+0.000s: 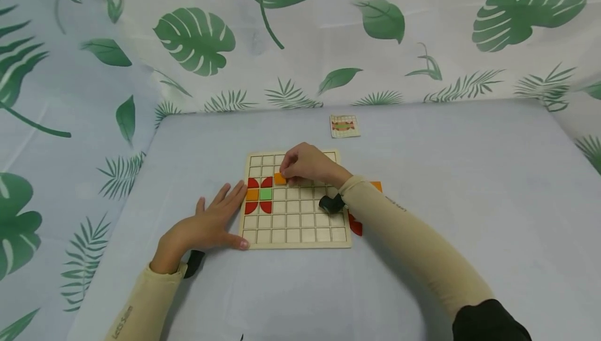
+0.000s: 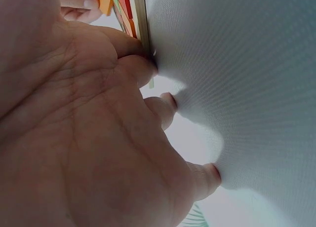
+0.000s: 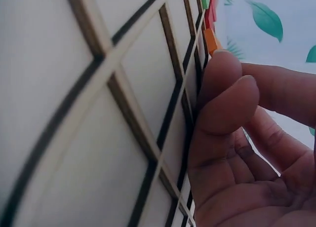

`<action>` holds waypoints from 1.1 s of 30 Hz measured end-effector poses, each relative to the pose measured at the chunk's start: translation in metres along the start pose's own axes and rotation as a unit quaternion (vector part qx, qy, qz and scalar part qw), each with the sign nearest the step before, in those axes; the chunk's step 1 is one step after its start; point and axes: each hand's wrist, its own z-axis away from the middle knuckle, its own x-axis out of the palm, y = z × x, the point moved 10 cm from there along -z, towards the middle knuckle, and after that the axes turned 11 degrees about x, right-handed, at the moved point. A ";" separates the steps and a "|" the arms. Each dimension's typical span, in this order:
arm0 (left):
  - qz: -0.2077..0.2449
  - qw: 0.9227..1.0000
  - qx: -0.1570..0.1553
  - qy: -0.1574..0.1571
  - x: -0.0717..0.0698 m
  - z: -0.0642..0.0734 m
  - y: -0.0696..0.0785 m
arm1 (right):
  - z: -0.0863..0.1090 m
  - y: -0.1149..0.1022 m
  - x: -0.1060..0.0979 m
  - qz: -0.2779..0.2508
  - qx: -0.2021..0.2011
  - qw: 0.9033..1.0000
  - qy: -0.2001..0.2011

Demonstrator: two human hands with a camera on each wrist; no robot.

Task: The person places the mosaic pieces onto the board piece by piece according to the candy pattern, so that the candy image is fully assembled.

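Note:
A wooden grid board (image 1: 300, 221) lies on the table. My right hand (image 1: 310, 165) reaches over its upper part and pinches an orange square tile (image 1: 280, 178) between thumb and fingertips; the same tile (image 3: 211, 42) shows just past the fingertips in the right wrist view. Whether it is seated in its cell cannot be told. Left of it, an orange tile (image 1: 252, 195) and a green tile (image 1: 265, 194) sit side by side, with red quarter-round tiles (image 1: 251, 207) above and below them. My left hand (image 1: 208, 226) lies spread along the board's left edge, touching it with fingertips and thumb.
A small pattern card (image 1: 345, 126) lies beyond the board. Right of the board, red pieces (image 1: 355, 224) and an orange piece (image 1: 377, 186) are partly hidden by the right forearm. A leaf-print cloth (image 1: 291, 80) hangs behind the table.

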 end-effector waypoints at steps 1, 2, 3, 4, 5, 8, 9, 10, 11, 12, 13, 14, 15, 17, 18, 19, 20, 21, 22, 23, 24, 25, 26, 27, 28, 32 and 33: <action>0.001 1.000 -0.001 -0.001 0.000 0.000 0.000 | -0.001 0.001 0.000 0.007 -0.001 1.000 0.004; 0.002 1.000 -0.003 -0.002 0.000 0.001 -0.001 | -0.002 0.001 0.001 0.011 -0.002 1.000 0.006; 0.002 1.000 -0.004 -0.002 0.000 0.002 -0.001 | -0.002 0.001 0.001 0.014 -0.004 1.000 0.008; 0.002 1.000 -0.006 -0.004 0.000 0.002 -0.001 | -0.002 0.000 0.001 0.019 -0.006 1.000 0.011; 0.001 1.000 -0.007 -0.004 0.000 0.002 -0.001 | -0.003 0.000 0.001 0.025 -0.008 1.000 0.014; -0.002 1.000 -0.006 -0.004 -0.002 0.002 -0.001 | -0.002 -0.003 0.001 0.049 -0.016 0.998 0.023; -0.003 1.000 -0.003 -0.003 -0.002 0.002 -0.001 | -0.002 -0.004 0.001 0.056 -0.019 0.998 0.027; -0.003 1.000 -0.003 -0.003 -0.002 0.001 -0.001 | -0.002 -0.004 0.001 0.063 -0.021 0.997 0.029; -0.002 1.000 -0.002 -0.003 -0.002 0.001 -0.001 | -0.002 -0.005 0.001 0.069 -0.022 0.997 0.031; -0.001 1.000 -0.003 -0.004 -0.002 0.001 -0.001 | -0.002 -0.005 0.001 0.075 -0.024 0.996 0.033; 0.000 1.000 -0.003 -0.003 -0.002 0.001 -0.002 | -0.002 -0.006 0.002 0.079 -0.025 0.996 0.034; 0.003 1.000 -0.002 -0.003 -0.002 0.001 -0.001 | -0.002 -0.006 0.003 0.083 -0.026 0.996 0.034; 0.004 1.000 -0.001 -0.003 -0.001 0.001 -0.002 | -0.002 -0.006 0.003 0.086 -0.026 0.995 0.033; 0.007 1.000 -0.002 -0.003 -0.001 0.001 -0.003 | -0.002 -0.006 0.005 0.091 -0.025 0.995 0.033; 0.008 1.000 -0.001 -0.003 0.000 0.001 -0.003 | -0.002 -0.006 0.005 0.093 -0.026 0.995 0.035; 0.008 1.000 -0.001 -0.003 0.000 0.001 -0.003 | -0.002 -0.006 0.005 0.095 -0.026 0.995 0.035; 0.008 1.000 -0.001 -0.003 0.000 0.001 -0.003 | -0.002 -0.005 0.006 0.096 -0.027 0.994 0.036; 0.007 1.000 -0.002 -0.005 0.001 0.000 -0.004 | -0.003 -0.005 0.006 0.096 -0.028 0.994 0.036; 0.007 1.000 -0.003 -0.006 0.001 0.000 -0.004 | -0.002 -0.005 0.006 0.097 -0.029 0.994 0.037; 0.007 1.000 -0.003 -0.006 0.001 0.000 -0.005 | -0.002 -0.005 0.006 0.099 -0.031 0.994 0.038; 0.006 1.000 -0.005 -0.006 0.002 0.000 -0.005 | -0.003 -0.006 0.007 0.102 -0.033 0.993 0.039; 0.007 1.000 -0.005 -0.006 0.002 0.000 -0.005 | -0.003 -0.006 0.007 0.105 -0.035 0.993 0.039; 0.007 1.000 -0.006 -0.006 0.002 0.000 -0.005 | -0.003 -0.006 0.008 0.108 -0.037 0.993 0.040; 0.007 1.000 -0.007 -0.007 0.002 0.000 -0.005 | -0.003 -0.007 0.008 0.113 -0.038 0.992 0.043; 0.007 1.000 -0.007 -0.007 0.002 0.000 -0.005 | -0.003 -0.007 0.008 0.120 -0.041 0.991 0.046; 0.009 1.000 -0.006 -0.008 0.001 0.000 -0.004 | -0.003 -0.009 0.009 0.144 -0.047 0.987 0.055; 0.009 1.000 -0.006 -0.008 0.001 0.000 -0.004 | -0.003 -0.009 0.009 0.149 -0.048 0.986 0.056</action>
